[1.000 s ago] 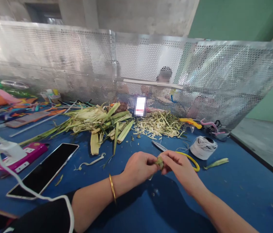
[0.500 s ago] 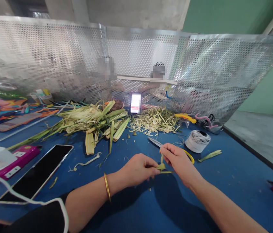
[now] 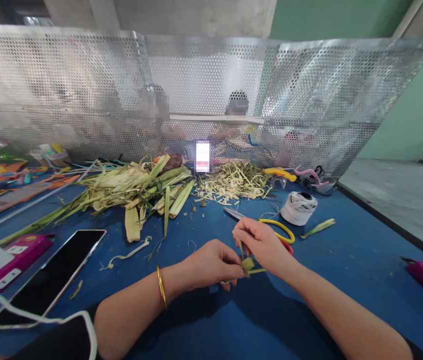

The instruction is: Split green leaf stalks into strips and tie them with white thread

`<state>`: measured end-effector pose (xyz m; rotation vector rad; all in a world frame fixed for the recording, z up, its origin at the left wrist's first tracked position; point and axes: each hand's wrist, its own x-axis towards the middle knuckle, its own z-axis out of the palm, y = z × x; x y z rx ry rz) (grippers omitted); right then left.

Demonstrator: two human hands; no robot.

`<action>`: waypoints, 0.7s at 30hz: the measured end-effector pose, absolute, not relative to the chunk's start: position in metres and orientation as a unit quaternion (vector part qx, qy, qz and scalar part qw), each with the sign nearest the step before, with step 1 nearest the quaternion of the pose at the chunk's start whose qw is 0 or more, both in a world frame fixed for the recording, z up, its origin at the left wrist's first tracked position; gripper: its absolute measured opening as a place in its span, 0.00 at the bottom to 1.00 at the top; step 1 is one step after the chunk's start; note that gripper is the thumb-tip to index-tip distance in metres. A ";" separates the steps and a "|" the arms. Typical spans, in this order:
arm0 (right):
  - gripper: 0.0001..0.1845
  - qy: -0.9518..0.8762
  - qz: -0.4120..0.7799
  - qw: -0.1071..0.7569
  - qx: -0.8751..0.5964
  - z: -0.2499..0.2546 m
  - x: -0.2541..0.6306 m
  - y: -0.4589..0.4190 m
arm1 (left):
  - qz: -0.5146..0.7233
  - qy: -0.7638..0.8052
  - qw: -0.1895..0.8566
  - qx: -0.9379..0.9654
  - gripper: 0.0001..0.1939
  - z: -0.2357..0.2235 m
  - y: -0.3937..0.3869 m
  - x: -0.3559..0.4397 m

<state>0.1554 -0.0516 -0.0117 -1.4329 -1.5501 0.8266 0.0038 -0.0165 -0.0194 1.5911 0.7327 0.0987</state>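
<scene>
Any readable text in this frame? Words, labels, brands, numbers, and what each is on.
None legible.
Bright rectangle by the mesh panel: pixelated, unreadable.
Purple power strip, left: any markings too small to read.
Dark-screened phone: no lettering visible.

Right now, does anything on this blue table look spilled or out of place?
A little. Shredded strips spread loosely, with small scraps scattered onto the table, like a spill. One leaf piece lies apart, beside the string spool. Nothing looks clearly damaged.

Phone (image 3: 53,275) beside magenta power strip (image 3: 28,254) — perforated screen (image 3: 83,82) behind.
</scene>
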 end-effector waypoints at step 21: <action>0.09 -0.834 -0.124 0.326 -0.427 -0.013 0.163 -0.059 | 0.227 0.394 0.714 0.532 0.07 -0.015 -0.004 0.003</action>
